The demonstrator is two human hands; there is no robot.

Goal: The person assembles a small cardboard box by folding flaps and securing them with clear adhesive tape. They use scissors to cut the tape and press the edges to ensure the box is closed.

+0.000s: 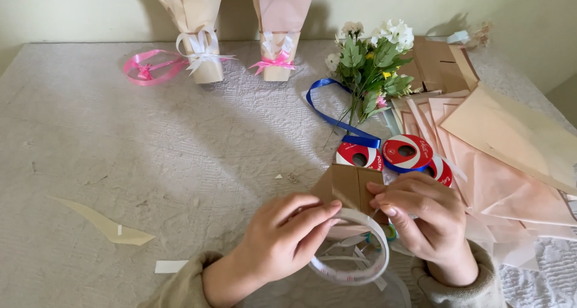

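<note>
Both hands low in frame; left hand (pixel 282 239) pinches white tape roll (pixel 354 266), right hand (pixel 424 221) grips brown paper cone (pixel 351 185) just beyond fingertips; judgement: keep overlap pressed flat, pull tape taut before sticking

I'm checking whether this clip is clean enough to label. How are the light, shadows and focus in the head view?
Head view: soft, even daylight with no harsh glare; faint shadows fall on the wall behind the two wrapped bouquets and beside the loose flowers; the table is sharp, while the left hand, right hand and white ribbon spool look slightly soft; straight edges show little distortion.
</note>
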